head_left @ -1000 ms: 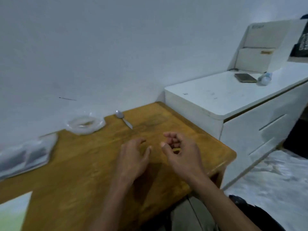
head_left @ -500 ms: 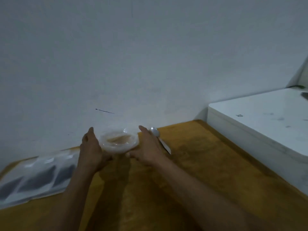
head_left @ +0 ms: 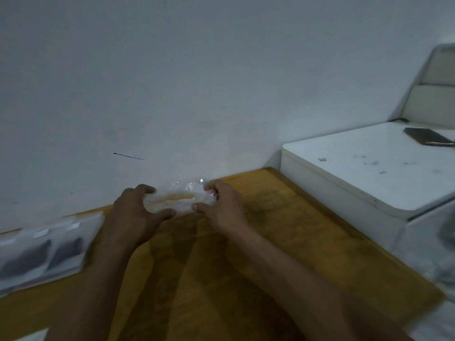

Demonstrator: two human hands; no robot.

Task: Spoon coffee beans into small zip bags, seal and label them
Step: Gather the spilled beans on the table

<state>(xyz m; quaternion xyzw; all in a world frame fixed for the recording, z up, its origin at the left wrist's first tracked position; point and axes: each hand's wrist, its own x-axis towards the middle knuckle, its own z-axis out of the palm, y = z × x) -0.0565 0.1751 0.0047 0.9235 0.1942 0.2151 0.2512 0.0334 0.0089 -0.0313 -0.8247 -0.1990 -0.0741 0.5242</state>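
Both forearms enter from the bottom edge, elbows cut off. Wooden table (head_left: 283, 242) under them, its near edge out of frame.

Left hand (head_left: 133, 217) and right hand (head_left: 222, 209) grip opposite ends of a clear plastic container (head_left: 178, 199) at the far side of the table, by the wall (head_left: 197, 82). Left thumb and fingers curl round its left end; right thumb below and fingers over its right end. Fingertips partly hidden behind the plastic. Contents blurred: pale tan, cannot tell what. Whether it rests on the table or is lifted, cannot tell.

Far left: flat zip bags (head_left: 41, 252) with dark contents, smeared by motion, cut off by the frame.

Right: white cabinet (head_left: 357, 173) against the table; on top a dark flat phone-like object (head_left: 428, 139), partly cropped.
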